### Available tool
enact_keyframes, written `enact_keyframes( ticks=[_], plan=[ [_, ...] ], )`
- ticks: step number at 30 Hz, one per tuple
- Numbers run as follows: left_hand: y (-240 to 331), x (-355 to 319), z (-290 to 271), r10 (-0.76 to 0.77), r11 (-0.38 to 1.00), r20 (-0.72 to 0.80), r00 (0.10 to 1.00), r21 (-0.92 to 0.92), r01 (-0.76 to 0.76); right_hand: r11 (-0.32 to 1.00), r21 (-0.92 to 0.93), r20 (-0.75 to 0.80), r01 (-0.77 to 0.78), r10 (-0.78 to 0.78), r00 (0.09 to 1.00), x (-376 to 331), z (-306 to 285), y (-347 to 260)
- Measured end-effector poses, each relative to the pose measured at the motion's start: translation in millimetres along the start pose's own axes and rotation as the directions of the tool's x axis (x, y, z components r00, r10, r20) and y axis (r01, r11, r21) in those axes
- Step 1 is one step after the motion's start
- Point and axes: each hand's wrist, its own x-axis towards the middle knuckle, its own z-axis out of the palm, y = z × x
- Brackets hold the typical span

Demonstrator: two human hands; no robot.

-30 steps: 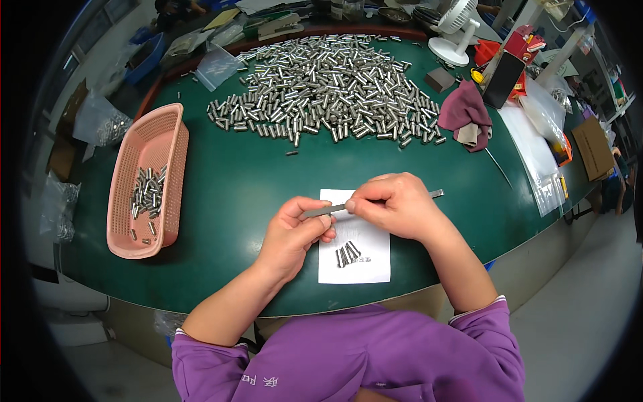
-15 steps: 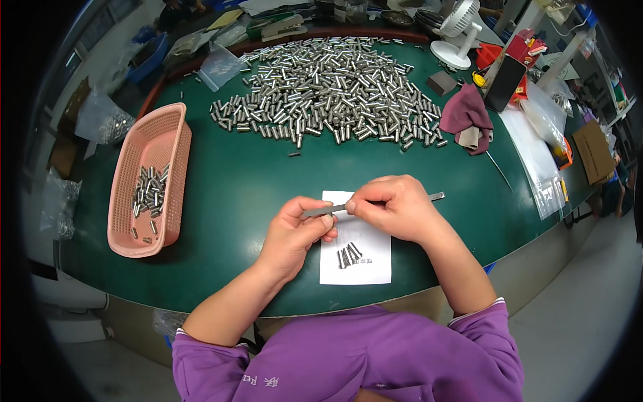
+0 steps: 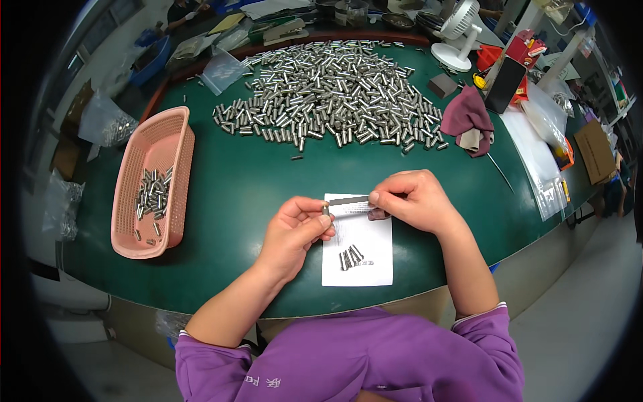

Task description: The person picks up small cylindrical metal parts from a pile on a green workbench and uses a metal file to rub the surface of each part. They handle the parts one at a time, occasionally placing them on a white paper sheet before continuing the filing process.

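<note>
The small, round, silver metal pin (image 3: 325,210) stands upright, pinched between the left hand's (image 3: 297,229) thumb and finger, with only a tiny gap for it. It looks hard, light and maybe slippery, so its sides seem best to hold. The right hand (image 3: 414,199) pinches a flat, grey, stiff-looking bar (image 3: 349,200); its tip is by the pin. Below the fingers lies white paper (image 3: 368,275).

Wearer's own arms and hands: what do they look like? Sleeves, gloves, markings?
Left hand and right hand are bare: no gloves, and no rings or watch visible. Forearms are uncovered too. The purple sleeves end around the elbows, edged with thin white trim. No cables or markings show on either arm.
</note>
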Motion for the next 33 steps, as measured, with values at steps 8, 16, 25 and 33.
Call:
enact_keyframes(
  ticks=[8,16,25,33],
  plan=[
    [-1.2,-0.3,-0.6,-0.045,0.998,0.088,0.995,-0.040,0.048,0.986,-0.011,0.012,0.165,-0.165,0.986,3.1,21.8,-4.8],
    [-1.2,-0.1,-2.7,-0.064,0.996,0.150,0.987,-0.048,0.072,0.994,0.023,0.026,0.106,-0.107,0.994,3.6,16.5,-5.0],
    [0.5,-0.6,-1.7,-0.041,0.993,0.116,0.992,-0.108,0.054,0.997,0.063,0.002,-0.045,0.045,0.999,2.1,-9.8,4.6],
    [-1.1,1.0,-2.3,-0.047,0.995,0.114,0.992,-0.087,0.057,0.995,0.096,0.073,-0.037,0.030,0.997,1.2,4.2,0.2]
  ],
)
